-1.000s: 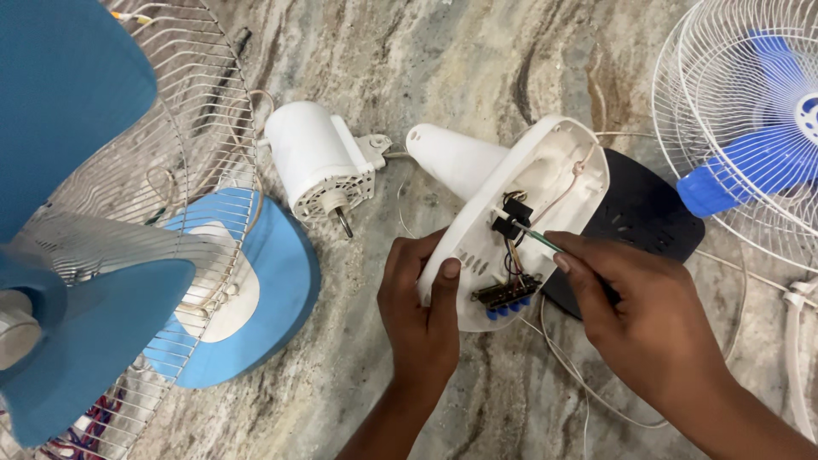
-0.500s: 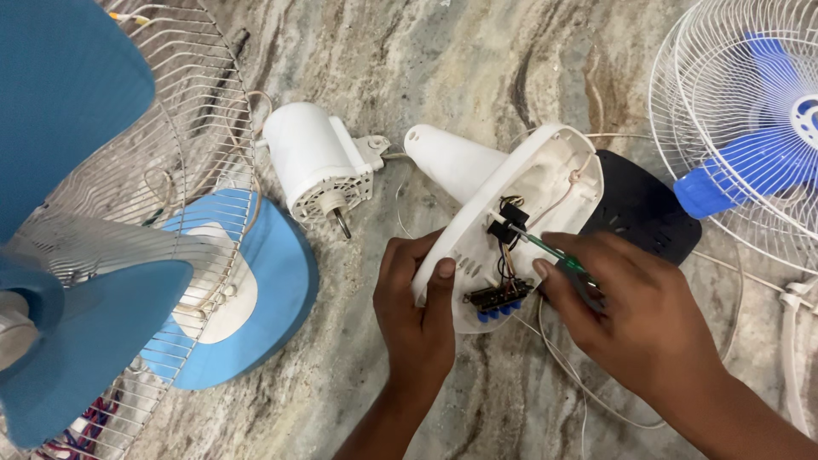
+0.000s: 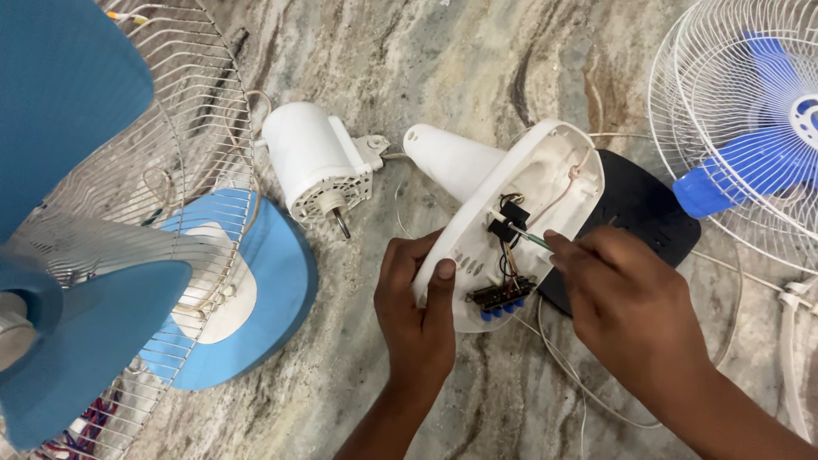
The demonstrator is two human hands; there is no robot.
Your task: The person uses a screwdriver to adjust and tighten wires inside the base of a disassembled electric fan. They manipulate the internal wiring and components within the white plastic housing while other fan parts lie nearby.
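My left hand (image 3: 417,315) grips the lower edge of an opened white fan base shell (image 3: 558,170), tilted up so its inside faces me. Inside it sit a black switch block (image 3: 508,220), thin wires and a row of blue push buttons (image 3: 503,298). My right hand (image 3: 626,302) holds a thin green-shafted screwdriver (image 3: 524,235), its tip at the black switch block. A white neck (image 3: 452,158) sticks out behind the shell.
A white fan motor (image 3: 315,170) with a bare shaft lies to the left on the marble floor (image 3: 443,60). A blue round base (image 3: 264,290), a wire guard (image 3: 170,136) and blue blades (image 3: 68,85) fill the left. A black base plate (image 3: 648,213) and another caged fan (image 3: 750,128) are to the right.
My right hand has shifted slightly left with the screwdriver, bringing its tip closer into the black switch block. The left hand keeps the same hold on the shell.
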